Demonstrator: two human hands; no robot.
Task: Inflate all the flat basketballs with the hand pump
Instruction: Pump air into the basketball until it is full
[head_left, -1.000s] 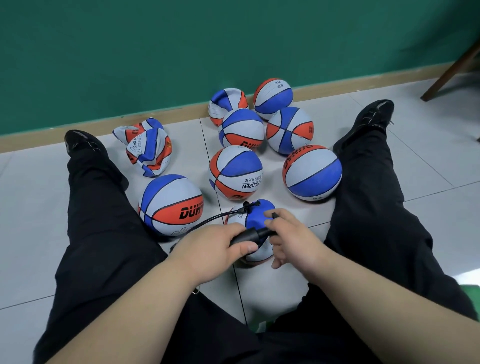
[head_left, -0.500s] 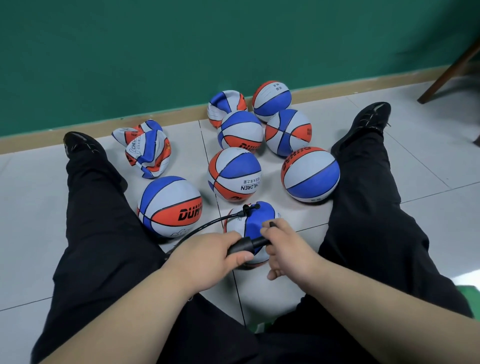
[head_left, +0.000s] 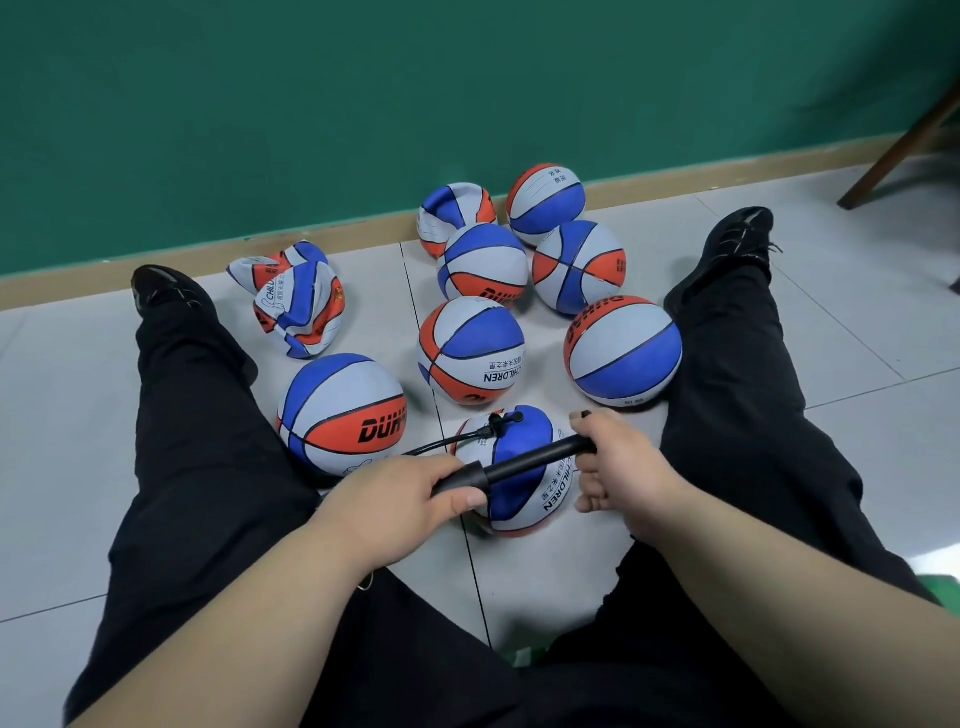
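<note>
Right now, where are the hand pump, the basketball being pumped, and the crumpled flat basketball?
hand pump (head_left: 535, 461): head view, on its black shaft.
basketball being pumped (head_left: 511, 501): head view, on its blue panel.
crumpled flat basketball (head_left: 304, 312): head view, on its folded middle.

Even, soft indoor light, faint shadows, slight softness, wide-angle bending at edges.

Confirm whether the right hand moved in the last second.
Yes. The right hand shifted right, from over the connected ball to its right edge, pulling the hand pump rod out from the left hand.
</note>
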